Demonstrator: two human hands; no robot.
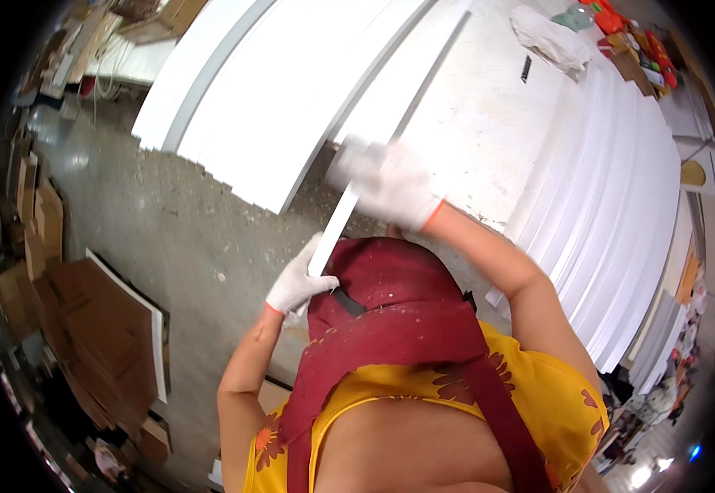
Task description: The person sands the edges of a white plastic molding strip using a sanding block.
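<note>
A long narrow white strip [337, 226] runs from my waist away across the white work surface. Its near end lies in my gloved left hand [298, 279], which is closed around it with the thumb over the side. My right hand [407, 187], also in a white glove with an orange cuff, lies over the strip farther along and is smeared by motion. Under its fingers a small greyish thing [356, 162] presses on or close above the strip. Blur hides what kind of thing it is.
Long white boards [275, 99] lie stacked at the left of the work surface [481, 115]. More white strips [604, 197] are laid side by side at the right. A crumpled white cloth or bag [548, 39] rests at the far end. Brown panels [99, 329] stand low at the left.
</note>
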